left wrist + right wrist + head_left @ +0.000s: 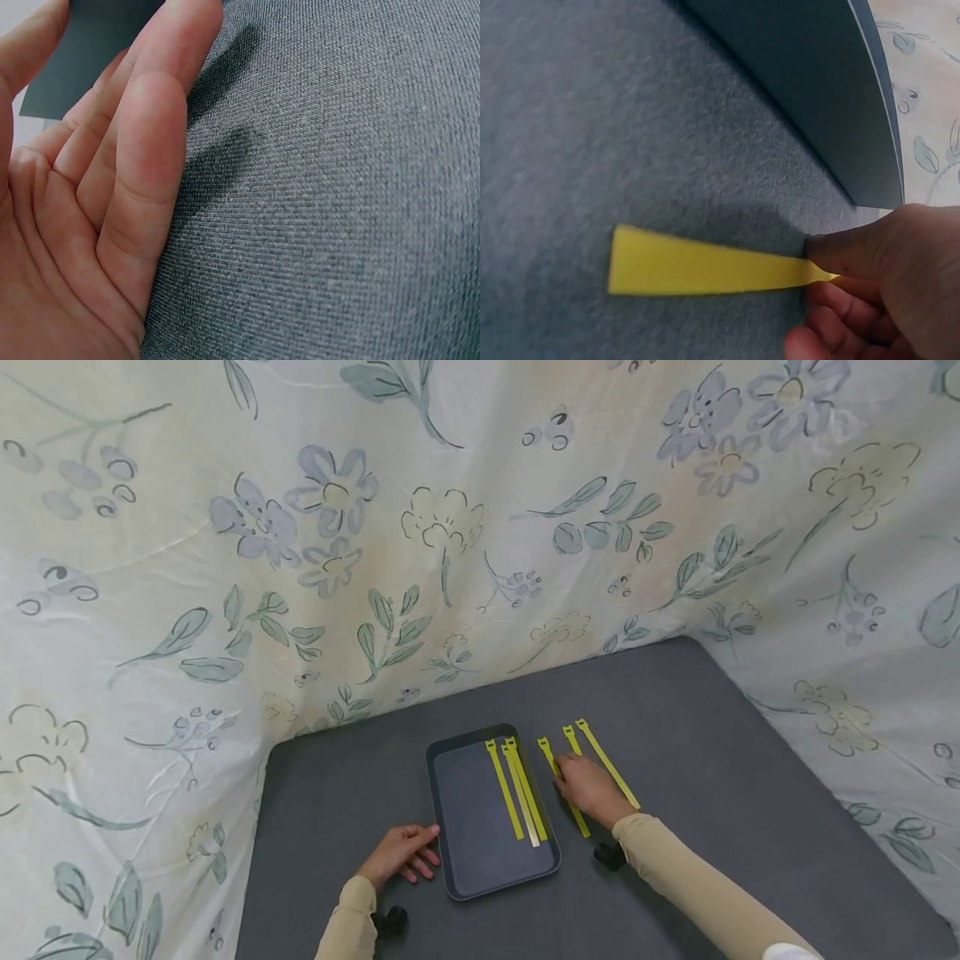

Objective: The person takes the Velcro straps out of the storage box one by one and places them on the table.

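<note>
Pinched between the thumb and fingers of my right hand point(592, 789) is a yellow cable strap point(705, 266), lying just right of the dark tray point(468, 827). Its flat tail stretches out over the cloth in the right wrist view. Two more yellow straps lie by that hand, one partly covered by it and the other, the outer strap point(603, 760), to its right. Inside the tray, several yellow straps, among them the left strap point(506, 793), lie lengthwise along the right side. My left hand point(401, 852) rests at the tray's left rim, fingers loosely bent and holding nothing.
A dark grey cloth-covered table point(337, 793) carries everything. Flower-printed curtain point(450, 568) hangs along its back and sides. Each wrist wears a small black device, such as the right wrist device point(609, 857).
</note>
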Demonstrator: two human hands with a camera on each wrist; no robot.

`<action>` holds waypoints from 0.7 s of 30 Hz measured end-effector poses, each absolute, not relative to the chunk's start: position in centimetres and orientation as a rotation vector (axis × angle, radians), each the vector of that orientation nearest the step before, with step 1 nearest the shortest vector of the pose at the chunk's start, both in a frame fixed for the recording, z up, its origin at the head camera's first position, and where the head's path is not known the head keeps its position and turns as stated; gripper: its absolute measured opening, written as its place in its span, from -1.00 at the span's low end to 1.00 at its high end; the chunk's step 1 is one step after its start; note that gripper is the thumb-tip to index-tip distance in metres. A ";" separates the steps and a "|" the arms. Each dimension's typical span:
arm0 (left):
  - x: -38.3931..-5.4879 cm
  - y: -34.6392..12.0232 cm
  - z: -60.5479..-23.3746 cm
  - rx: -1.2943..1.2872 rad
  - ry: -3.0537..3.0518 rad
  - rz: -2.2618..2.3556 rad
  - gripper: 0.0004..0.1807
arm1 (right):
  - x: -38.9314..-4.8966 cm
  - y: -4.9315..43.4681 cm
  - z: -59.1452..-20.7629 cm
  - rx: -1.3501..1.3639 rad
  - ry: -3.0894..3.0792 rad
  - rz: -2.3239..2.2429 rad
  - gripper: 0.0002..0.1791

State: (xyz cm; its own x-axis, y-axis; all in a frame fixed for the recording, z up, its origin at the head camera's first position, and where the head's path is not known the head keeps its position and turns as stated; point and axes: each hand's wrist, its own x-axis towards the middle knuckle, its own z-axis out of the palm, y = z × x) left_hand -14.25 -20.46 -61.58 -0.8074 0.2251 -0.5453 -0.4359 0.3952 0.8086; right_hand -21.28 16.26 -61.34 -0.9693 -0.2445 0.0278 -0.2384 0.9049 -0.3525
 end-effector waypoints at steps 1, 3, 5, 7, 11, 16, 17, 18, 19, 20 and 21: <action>-14.2 -20.5 -61.6 -0.179 2.064 1.446 -0.36 | -21.4 16.2 -61.3 -0.390 3.036 -0.583 -0.76; -14.2 -20.4 -61.6 -0.177 2.063 1.447 -0.36 | -21.6 16.3 -61.2 -0.363 2.995 -0.641 -0.78; -14.2 -20.4 -61.6 -0.172 2.061 1.445 -0.36 | -21.7 16.6 -61.0 -0.292 2.977 -0.678 -0.77; -14.3 -20.4 -61.6 -0.170 2.056 1.445 -0.35 | -21.7 17.1 -60.7 -0.201 2.988 -0.688 -0.77; -14.4 -20.5 -61.7 -0.168 2.070 1.436 -0.35 | -21.7 18.1 -60.2 -0.061 3.069 -0.589 -0.78; -14.4 -20.8 -61.8 -0.175 2.079 1.422 -0.35 | -21.7 18.3 -60.5 -0.075 3.039 -0.576 -0.85; -14.5 -20.8 -61.8 -0.179 2.076 1.423 -0.34 | -21.7 18.2 -60.6 -0.086 3.035 -0.586 -0.84; -14.5 -20.8 -61.8 -0.176 2.075 1.426 -0.34 | -21.7 18.2 -60.7 -0.100 3.037 -0.601 -0.83; -14.5 -20.8 -61.8 -0.173 2.075 1.430 -0.34 | -21.8 18.2 -60.8 -0.109 3.040 -0.608 -0.83; -14.5 -20.8 -61.8 -0.170 2.074 1.435 -0.33 | -21.9 18.3 -60.8 -0.113 3.049 -0.613 -0.83; -14.5 -20.7 -61.8 -0.165 2.071 1.439 -0.33 | -21.9 18.5 -60.8 -0.106 3.062 -0.620 -0.82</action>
